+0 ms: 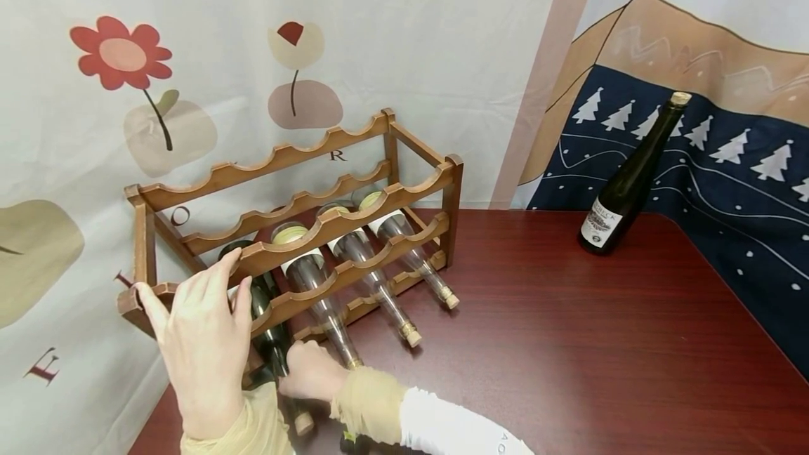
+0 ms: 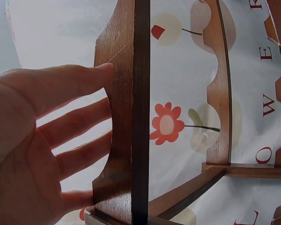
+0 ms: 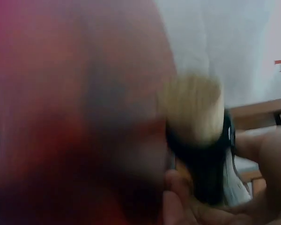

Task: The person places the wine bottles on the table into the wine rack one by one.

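A wooden wine rack (image 1: 385, 201) stands at an angle against the cloth. My left hand (image 1: 205, 343) grips its upper front rail near the left end; in the left wrist view the thumb presses the rail's face (image 2: 117, 108) and the fingers pass behind it. Several corked bottles lie in the lower tier, necks sloping towards me: a dark green bottle (image 1: 273, 341) at the left and clear bottles (image 1: 373, 276) beside it. My right hand (image 1: 312, 371) is low before the rack, its fingers around a dark bottle neck (image 3: 203, 173) just below the cork (image 3: 192, 110).
A dark green corked bottle (image 1: 622, 188) with a white label leans against the cloth at the back right. The red-brown table (image 1: 569, 343) extends to the right of the rack. At the bottom edge a small dark object (image 1: 352, 443) shows a green patch.
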### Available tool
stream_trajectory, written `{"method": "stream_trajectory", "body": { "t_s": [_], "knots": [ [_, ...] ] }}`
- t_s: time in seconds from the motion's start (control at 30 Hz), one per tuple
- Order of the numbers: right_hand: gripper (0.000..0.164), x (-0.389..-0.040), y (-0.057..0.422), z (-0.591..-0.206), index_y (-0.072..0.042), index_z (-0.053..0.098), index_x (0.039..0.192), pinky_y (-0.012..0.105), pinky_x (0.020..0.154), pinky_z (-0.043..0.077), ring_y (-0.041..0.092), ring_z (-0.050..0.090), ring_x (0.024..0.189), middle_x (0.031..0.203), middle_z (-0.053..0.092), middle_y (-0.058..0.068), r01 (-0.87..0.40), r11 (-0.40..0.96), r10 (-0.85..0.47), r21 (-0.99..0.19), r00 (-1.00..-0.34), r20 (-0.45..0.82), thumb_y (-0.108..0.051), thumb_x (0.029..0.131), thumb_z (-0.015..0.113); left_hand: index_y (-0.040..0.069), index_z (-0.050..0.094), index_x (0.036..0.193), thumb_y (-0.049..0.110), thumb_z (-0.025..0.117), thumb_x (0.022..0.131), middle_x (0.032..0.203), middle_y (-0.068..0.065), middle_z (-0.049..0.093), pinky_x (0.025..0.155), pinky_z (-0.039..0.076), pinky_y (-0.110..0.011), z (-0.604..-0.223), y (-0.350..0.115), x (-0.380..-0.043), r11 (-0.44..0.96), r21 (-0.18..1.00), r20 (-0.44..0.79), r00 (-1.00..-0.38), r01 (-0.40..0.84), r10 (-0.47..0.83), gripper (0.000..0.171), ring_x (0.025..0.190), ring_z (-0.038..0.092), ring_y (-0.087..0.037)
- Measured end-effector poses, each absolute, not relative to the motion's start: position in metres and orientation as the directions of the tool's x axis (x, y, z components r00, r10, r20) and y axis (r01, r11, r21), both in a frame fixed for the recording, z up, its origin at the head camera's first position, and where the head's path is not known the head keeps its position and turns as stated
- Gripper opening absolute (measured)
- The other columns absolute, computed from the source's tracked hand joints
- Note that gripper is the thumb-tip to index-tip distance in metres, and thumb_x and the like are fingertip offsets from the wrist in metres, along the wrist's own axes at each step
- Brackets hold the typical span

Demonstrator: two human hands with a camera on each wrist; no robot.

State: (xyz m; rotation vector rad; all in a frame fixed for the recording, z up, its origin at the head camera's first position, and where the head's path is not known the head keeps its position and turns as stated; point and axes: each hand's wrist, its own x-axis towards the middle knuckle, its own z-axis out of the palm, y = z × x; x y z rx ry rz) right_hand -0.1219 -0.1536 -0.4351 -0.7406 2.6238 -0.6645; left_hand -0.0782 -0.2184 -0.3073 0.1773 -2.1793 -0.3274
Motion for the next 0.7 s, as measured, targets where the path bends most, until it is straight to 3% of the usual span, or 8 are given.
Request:
{"method": "stream_trajectory", "body": {
  "t_s": [0.07,0.27,0.37,0.7],
  "knots": [
    [0.032,-0.1246,-0.1527,-0.4341,-0.014,0.054,0.054,0.024,0.04,0.041,0.01,0.05,0.046,0.056,0.056,-0.002,-0.46,0.764,-0.581,-0.453,-0.796,-0.172,-0.033,0.075,0.069,0.011,0.063,0.121,0.003,0.068,0.082,0.107,-0.018,0.069,0.117,0.008,-0.061,-0.3071,-0.2183,-0.0782,0.954,0.298,0.771,-0.588,-0.008,-0.246,0.039,0.099,0.06,-0.04],
    [0.031,-0.1247,-0.1541,-0.4299,-0.017,0.061,0.062,0.028,0.042,0.043,0.014,0.061,0.056,0.07,0.064,-0.002,-0.522,0.803,-0.572,-0.287,-0.81,-0.13,-0.045,0.071,0.071,0.01,0.063,0.12,0.003,0.068,0.082,0.106,-0.019,0.069,0.117,0.008,-0.061,-0.3065,-0.2179,-0.0783,0.955,0.295,0.77,-0.59,-0.012,-0.245,0.039,0.099,0.06,-0.04],
    [0.032,-0.1222,-0.1544,-0.4293,-0.02,0.058,0.056,0.029,0.04,0.042,0.014,0.061,0.055,0.067,0.065,-0.004,-0.55,0.802,-0.582,-0.234,-0.808,-0.094,-0.045,0.07,0.071,0.01,0.063,0.12,0.003,0.068,0.082,0.106,-0.019,0.069,0.117,0.008,-0.061,-0.3065,-0.2178,-0.0783,0.956,0.295,0.77,-0.589,-0.012,-0.245,0.039,0.099,0.06,-0.04],
    [0.038,-0.118,-0.1537,-0.4338,-0.021,0.047,0.046,0.026,0.036,0.036,0.012,0.056,0.047,0.058,0.059,-0.006,-0.584,0.774,-0.605,-0.245,-0.796,-0.013,-0.038,0.071,0.071,0.01,0.063,0.119,0.003,0.068,0.082,0.107,-0.019,0.069,0.117,0.008,-0.061,-0.3079,-0.2184,-0.0786,0.956,0.294,0.775,-0.584,-0.007,-0.242,0.039,0.099,0.06,-0.041]
  ]
}}
